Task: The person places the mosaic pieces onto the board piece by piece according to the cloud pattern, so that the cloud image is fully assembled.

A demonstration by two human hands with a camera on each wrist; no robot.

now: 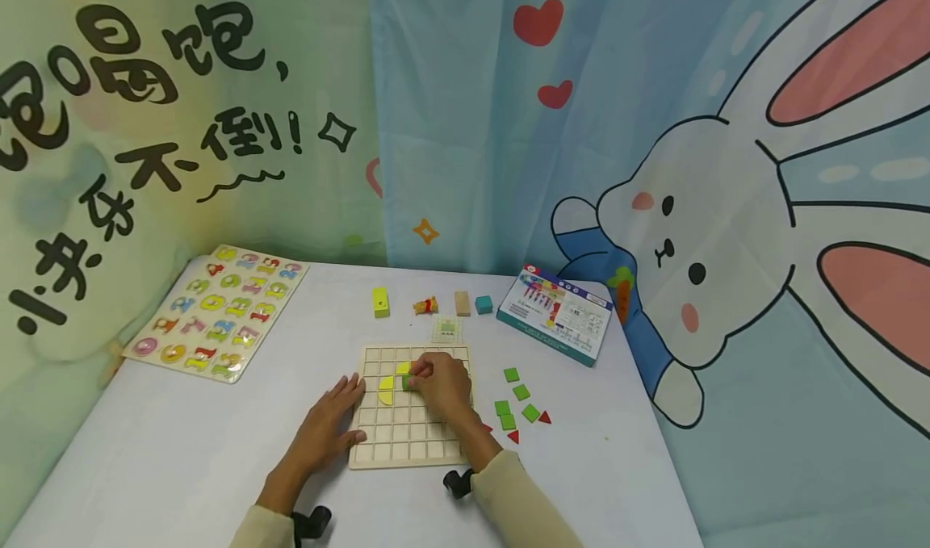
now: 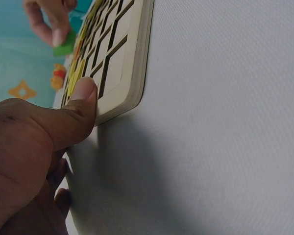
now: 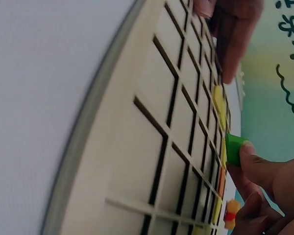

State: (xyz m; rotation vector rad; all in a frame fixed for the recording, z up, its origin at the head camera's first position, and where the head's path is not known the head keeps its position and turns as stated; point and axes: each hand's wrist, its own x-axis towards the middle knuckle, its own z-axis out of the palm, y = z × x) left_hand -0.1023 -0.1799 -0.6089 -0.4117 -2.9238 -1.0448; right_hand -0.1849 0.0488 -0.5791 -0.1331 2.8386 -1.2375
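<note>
Left hand [image 1: 330,423] lies flat, fingers straight, against the left edge of the pale wooden grid board [image 1: 407,439], holding nothing. Right hand [image 1: 443,382] sits over the board's upper middle, fingertips pinching a small green square tile [image 3: 233,149] just right of the yellow half-round pieces [image 1: 387,390].

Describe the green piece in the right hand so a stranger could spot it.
Find the wooden grid board on the white table. The right hand pinches the green piece beside two yellow pieces. Other green squares lie loose, right of the board.
</note>
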